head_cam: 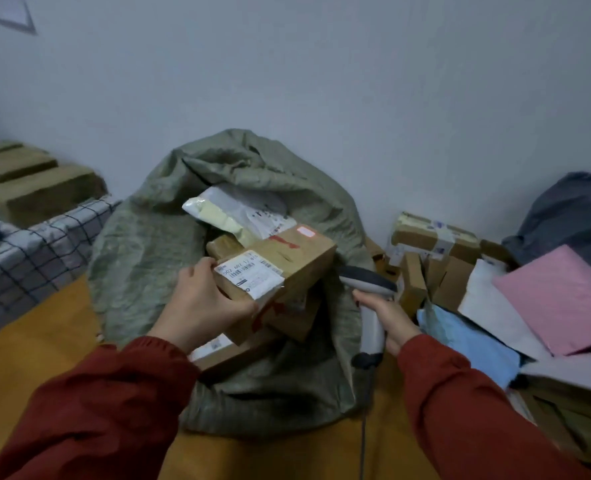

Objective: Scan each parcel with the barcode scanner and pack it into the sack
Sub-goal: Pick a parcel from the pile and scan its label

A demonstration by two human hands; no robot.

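A brown cardboard parcel point(294, 261) with a white shipping label and red tape sits in the mouth of the open grey-green woven sack point(141, 258). My left hand point(200, 299) grips the parcel's near left end, thumb on top by the label. Just right of the sack, my right hand point(387, 317) holds the grey barcode scanner point(370, 299) by its handle, its head pointing left toward the parcel. Its cable hangs down. Inside the sack lie a white and cream mailer bag point(238, 213) and other brown boxes point(218, 355).
A heap of parcels point(436, 268) lies at the right: brown boxes, a pink mailer point(564, 299), a blue bag point(470, 344), white bags, a dark sack point(571, 213). At the left, brown boxes point(41, 192) rest on a checked cloth point(34, 251). The floor point(34, 344) is orange.
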